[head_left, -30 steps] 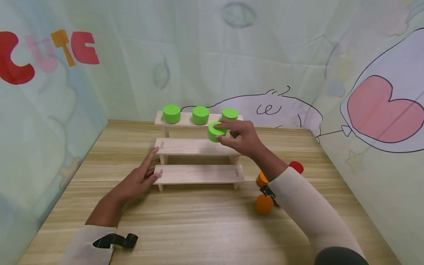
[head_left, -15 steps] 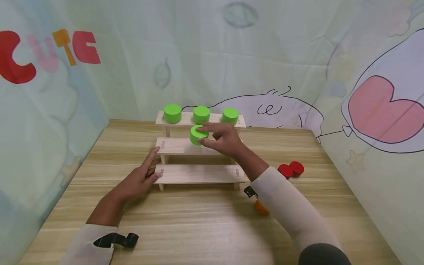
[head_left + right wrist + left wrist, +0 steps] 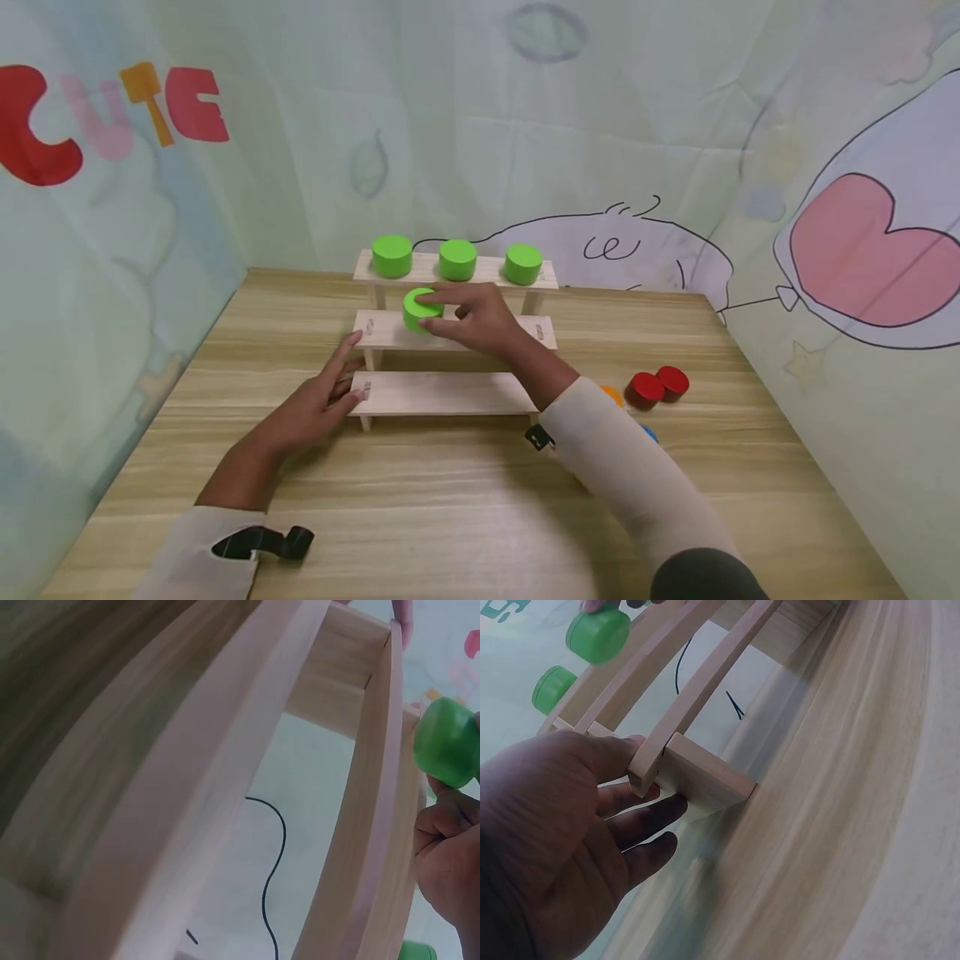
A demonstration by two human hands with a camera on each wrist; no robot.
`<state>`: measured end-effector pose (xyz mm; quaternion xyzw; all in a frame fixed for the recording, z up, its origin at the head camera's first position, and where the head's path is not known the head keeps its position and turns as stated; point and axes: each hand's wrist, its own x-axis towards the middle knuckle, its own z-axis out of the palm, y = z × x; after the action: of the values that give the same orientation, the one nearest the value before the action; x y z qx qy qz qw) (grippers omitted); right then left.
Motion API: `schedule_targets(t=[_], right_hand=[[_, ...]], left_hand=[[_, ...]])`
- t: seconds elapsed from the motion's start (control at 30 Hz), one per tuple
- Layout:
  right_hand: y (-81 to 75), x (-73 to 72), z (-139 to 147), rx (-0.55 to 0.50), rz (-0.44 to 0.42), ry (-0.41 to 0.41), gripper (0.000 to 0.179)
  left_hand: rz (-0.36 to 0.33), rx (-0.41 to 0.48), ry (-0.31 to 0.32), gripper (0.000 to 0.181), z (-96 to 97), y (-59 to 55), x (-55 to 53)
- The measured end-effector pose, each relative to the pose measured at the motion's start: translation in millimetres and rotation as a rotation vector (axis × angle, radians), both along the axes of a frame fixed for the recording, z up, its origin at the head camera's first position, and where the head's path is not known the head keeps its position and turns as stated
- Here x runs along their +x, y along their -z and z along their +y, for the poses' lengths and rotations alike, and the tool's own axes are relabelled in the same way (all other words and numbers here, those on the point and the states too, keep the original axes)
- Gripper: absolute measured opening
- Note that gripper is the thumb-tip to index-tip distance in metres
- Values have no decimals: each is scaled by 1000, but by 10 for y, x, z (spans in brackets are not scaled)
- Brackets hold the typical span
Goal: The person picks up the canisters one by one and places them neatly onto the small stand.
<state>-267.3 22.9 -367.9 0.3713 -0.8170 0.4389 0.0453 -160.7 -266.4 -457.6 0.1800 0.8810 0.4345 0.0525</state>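
Thumb and fingers of my right hand [image 3: 483,318] pinch a green round block [image 3: 415,315] by its right side. In the head view the block overlaps the left part of the middle step [image 3: 495,333] of a three-step wooden stand. My left hand [image 3: 315,408] rests against the stand's left end, its thumb on the lowest step [image 3: 442,393] and a fingertip at the middle one. The left wrist view shows its loosely spread fingers beside the stand's side leg [image 3: 705,772]. Three more green blocks [image 3: 457,260] stand in a row on the top step [image 3: 426,268].
Two red round blocks [image 3: 645,390] lie on the wooden table [image 3: 420,517] right of the stand. An orange block [image 3: 612,395] and a blue block [image 3: 649,433] are partly hidden by my right sleeve [image 3: 622,467]. A printed cloth [image 3: 450,125] encloses the back and sides.
My right hand has carried the green block leftward and slightly down, from near the top step's right block to the middle step's left part. My left hand stays in place.
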Motion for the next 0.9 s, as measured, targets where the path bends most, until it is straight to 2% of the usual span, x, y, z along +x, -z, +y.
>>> schedule_targets(t=[0.2, 0.43, 0.7, 0.9], right_hand=[[32, 20, -141, 34, -55, 11, 37], [69, 28, -263, 40, -66, 5, 37], [43, 38, -346, 84, -72, 18, 37], [55, 42, -392, 73, -82, 3, 37]], left_hand=[[-14, -6, 1, 93, 8, -6, -9], [-9, -8, 4, 93, 16, 3, -16], [11, -31, -4, 93, 1, 0, -23], [3, -29, -9, 93, -2, 2, -9]])
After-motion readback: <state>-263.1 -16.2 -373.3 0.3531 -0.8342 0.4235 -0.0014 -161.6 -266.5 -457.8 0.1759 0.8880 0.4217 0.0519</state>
